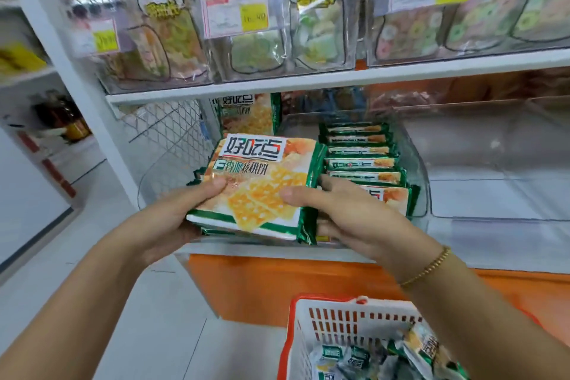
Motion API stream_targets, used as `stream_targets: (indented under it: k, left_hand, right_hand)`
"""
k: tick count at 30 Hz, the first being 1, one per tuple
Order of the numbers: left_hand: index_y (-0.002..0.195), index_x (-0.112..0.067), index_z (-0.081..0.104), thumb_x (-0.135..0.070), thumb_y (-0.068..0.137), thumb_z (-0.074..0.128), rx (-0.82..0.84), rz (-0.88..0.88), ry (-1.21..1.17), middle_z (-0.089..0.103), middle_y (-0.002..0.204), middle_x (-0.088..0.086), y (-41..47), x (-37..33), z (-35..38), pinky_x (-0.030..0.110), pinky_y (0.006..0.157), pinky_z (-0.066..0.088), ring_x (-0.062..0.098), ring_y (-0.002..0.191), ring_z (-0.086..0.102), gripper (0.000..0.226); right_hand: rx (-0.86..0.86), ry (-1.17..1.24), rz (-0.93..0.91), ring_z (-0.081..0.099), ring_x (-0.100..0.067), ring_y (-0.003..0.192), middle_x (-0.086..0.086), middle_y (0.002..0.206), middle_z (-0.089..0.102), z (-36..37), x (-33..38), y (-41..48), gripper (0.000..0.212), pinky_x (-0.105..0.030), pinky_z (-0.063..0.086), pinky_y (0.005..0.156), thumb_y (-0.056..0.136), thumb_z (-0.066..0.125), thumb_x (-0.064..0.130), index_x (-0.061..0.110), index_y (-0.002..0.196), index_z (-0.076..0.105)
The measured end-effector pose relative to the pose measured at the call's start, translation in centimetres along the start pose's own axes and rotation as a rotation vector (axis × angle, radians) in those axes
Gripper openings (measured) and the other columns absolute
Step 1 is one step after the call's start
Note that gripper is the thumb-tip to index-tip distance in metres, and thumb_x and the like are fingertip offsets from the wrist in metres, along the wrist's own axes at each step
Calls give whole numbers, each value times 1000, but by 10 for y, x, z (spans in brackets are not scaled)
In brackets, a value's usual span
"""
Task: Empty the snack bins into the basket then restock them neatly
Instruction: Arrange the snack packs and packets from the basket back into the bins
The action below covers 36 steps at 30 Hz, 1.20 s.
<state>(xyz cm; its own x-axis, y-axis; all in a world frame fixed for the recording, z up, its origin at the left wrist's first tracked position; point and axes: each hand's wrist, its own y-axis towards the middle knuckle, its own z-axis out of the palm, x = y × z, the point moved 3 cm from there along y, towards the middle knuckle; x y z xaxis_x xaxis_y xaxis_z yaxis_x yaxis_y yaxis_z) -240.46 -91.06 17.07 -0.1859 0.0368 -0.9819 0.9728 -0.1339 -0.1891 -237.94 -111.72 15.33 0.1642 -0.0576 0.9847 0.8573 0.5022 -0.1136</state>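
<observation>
In front of the lower shelf, both hands are holding a flat stack of green cracker packs (262, 182) just above the front lip of the clear bin (417, 163). The left hand (188, 210) is pinching the near left corner, thumb on top and fingers underneath; the right hand (348, 216) is gripping the near right edge the same way. The stack is lying face up, its long axis running away from the person and into the bin. Just to its right, a row of packs (361, 160) is standing on edge, filling that side. The basket (303, 315) is sitting below and to the right, nearer the right arm, with more packs in it. This looks like restocking: the free space is lying straight ahead on the bin's left side, so the stack probably needs tipping upright to match the row.
</observation>
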Motion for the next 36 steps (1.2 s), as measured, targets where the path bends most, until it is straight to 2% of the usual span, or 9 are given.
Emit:
stream_targets:
  k: [5, 8, 12, 17, 23, 27, 29, 33, 36]
  left_hand:
    - [100, -17, 68, -55, 94, 33, -293, 134, -190, 73, 99, 1, 29, -6, -32, 26, 73, 59, 14, 91, 69, 52]
    - [114, -7, 60, -49, 97, 41, -589, 144, 55, 65, 107, 8, 47, 6, -60, 35, 91, 49, 23, 100, 61, 49]
    - [103, -4, 69, -23, 96, 52, -732, 113, 669, 68, 101, 11, 65, 16, -74, 26, 71, 33, 22, 95, 57, 27]
    - [114, -7, 65, -24, 94, 55, -848, 207, 613, 67, 108, 8, 83, 8, -85, 24, 74, 36, 18, 93, 55, 28]
    - [138, -16, 45, -61, 78, 60, -635, 267, 383, 57, 126, 2, 118, -9, -105, 45, 102, 44, 23, 115, 56, 76]
    - [140, -16, 43, -36, 84, 69, -565, 251, 395, 58, 126, 3, 141, 1, -104, 27, 85, 46, 22, 111, 56, 65]
    - [128, -12, 52, -23, 84, 70, -544, 288, 435, 62, 113, 1, 149, 3, -100, 10, 69, 43, 20, 103, 59, 49]
    - [108, -19, 57, -12, 83, 71, -521, 356, 472, 65, 100, -1, 160, -1, -94, 14, 64, 39, 14, 88, 61, 29]
    - [108, -18, 57, -1, 82, 69, -479, 406, 422, 67, 86, -15, 162, -12, -96, 4, 61, 43, -3, 74, 62, 33]
  right_hand:
    - [-54, 209, 132, 64, -29, 108, -14, 119, 65, 0, 14, 66, 55, -46, 50, 96, 69, 80, 28, 12, 118, 61]
    - [-90, 182, 92, 68, -24, 92, -11, 106, 70, -1, 30, 96, 42, -41, 55, 88, 78, 74, 24, 9, 115, 62]
    - [-196, 47, 55, 68, -17, 82, -7, 97, 72, -1, 39, 134, 45, -31, 58, 80, 75, 77, 26, 7, 113, 62]
    - [-293, 85, -26, 62, -7, 74, -2, 89, 69, 0, 39, 164, 24, -18, 50, 65, 79, 75, 23, 12, 96, 63]
    - [-394, -223, -147, 55, -10, 102, 6, 112, 58, -7, 37, 182, 50, -21, 41, 83, 76, 77, 34, 23, 115, 49]
    - [-371, -361, -266, 54, -11, 112, 6, 123, 56, -4, 35, 201, 73, -25, 43, 99, 69, 83, 32, 19, 131, 47]
    - [-351, -375, -306, 58, -5, 106, 9, 115, 60, -5, 33, 206, 50, -18, 45, 97, 70, 84, 26, 28, 111, 55]
    - [-360, -285, -399, 51, 8, 97, 17, 111, 54, -12, 27, 210, 64, 3, 38, 82, 74, 79, 8, 16, 127, 46]
    - [-394, -330, -395, 42, -8, 128, 1, 142, 45, -12, 21, 211, 82, -23, 35, 110, 75, 80, 19, 16, 144, 35]
